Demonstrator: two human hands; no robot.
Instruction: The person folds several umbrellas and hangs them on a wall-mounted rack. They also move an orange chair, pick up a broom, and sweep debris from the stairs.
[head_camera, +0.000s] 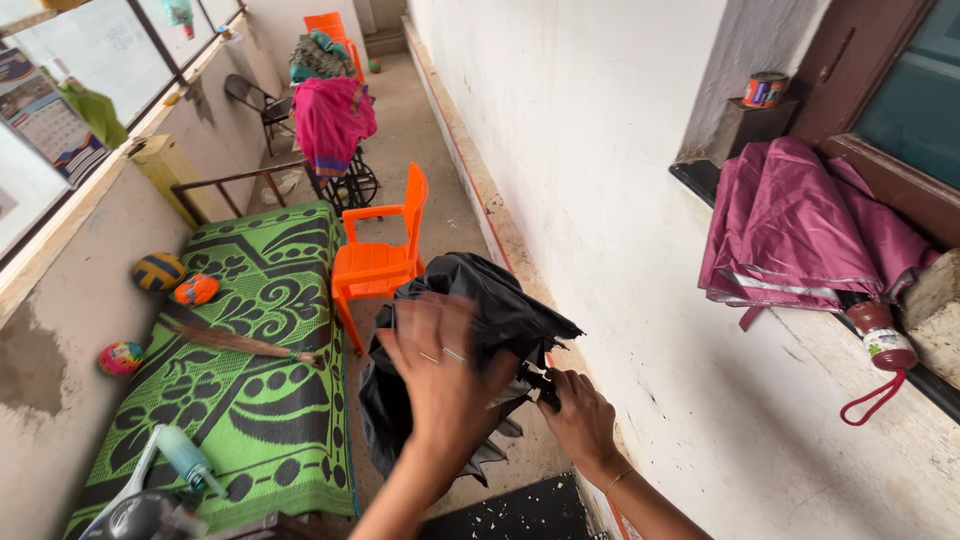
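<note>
Risk here, I judge: loose black umbrella (450, 340) cloth could bunch or catch a rib and pinch. Left hand (440, 375) presses on the folds, fingers (420, 325) spread wide; right hand (580, 415) grips the handle tight. Umbrella hangs mid-air, over the floor by the orange chair (385, 250).

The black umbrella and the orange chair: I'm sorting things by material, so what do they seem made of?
The black umbrella: its canopy looks like thin woven synthetic cloth, matte, since it creases and hangs limp under the left hand; the right hand grips its dark handle end. The orange chair: probably moulded plastic, one even colour with a smooth, faint sheen.
</note>
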